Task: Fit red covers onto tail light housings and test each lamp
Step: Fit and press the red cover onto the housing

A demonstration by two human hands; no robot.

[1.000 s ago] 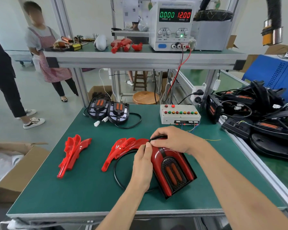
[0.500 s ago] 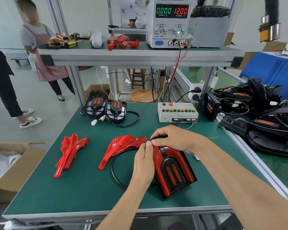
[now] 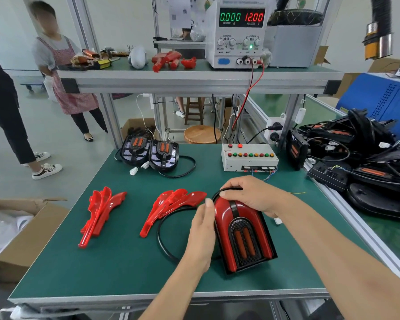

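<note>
Lamp (image 3: 243,236) lay near the front edge of the green bench (image 3: 116,269), its red covers already over the black housing, rounded end pointing away from the person. Left hand (image 3: 202,229) lay along the lamp's left flank, fingers fairly straight, pressing the cover rather than gripping it. Right hand (image 3: 252,195) curled over the rounded end, holding the lamp there, with the black cable (image 3: 164,239) passing under its fingertips. Judging by looks, the lamp was light, rigid moulded plastic; the glossy covers seemed slippery and liable to scuff or crack at their clips, so pressing along the edges suited better than squeezing mid-panel. For lifting, the black housing's sides looked the safest hold. Spare covers (image 3: 171,204) lay just left; the tester (image 3: 248,158) sat behind.
</note>
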